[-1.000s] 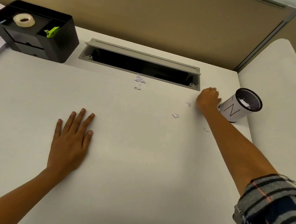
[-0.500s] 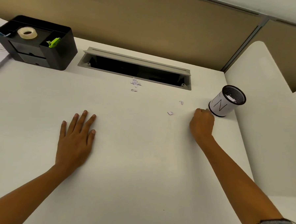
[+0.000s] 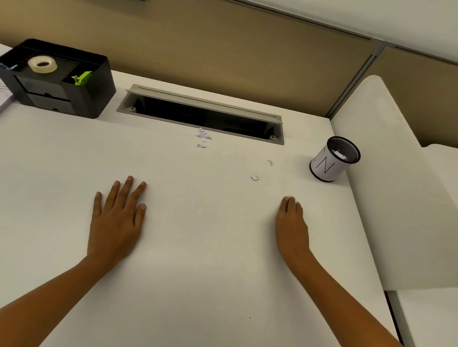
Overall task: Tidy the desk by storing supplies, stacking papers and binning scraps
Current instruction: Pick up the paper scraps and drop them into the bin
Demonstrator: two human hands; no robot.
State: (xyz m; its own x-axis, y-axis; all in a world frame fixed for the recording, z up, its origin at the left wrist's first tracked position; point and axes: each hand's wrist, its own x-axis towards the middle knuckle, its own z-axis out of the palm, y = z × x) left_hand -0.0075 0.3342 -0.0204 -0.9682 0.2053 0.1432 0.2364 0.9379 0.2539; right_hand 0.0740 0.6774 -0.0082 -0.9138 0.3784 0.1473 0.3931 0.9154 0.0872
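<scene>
Head: two hands [image 3: 116, 218], four scraps [image 3: 203, 136].

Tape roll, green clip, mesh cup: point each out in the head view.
tape roll [image 3: 42, 64], head view, on the near side of its ring
green clip [image 3: 83, 77], head view, middle of its green body
mesh cup [image 3: 327, 165], head view, on the white label around its side

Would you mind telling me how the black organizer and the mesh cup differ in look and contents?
The black organizer is a solid, boxy tray with compartments; the mesh cup is a round cylinder wrapped in white paper marked N. The organizer holds a tape roll and a green clip; the cup holds paper scraps. Both stand on the desk, untouched.
</scene>
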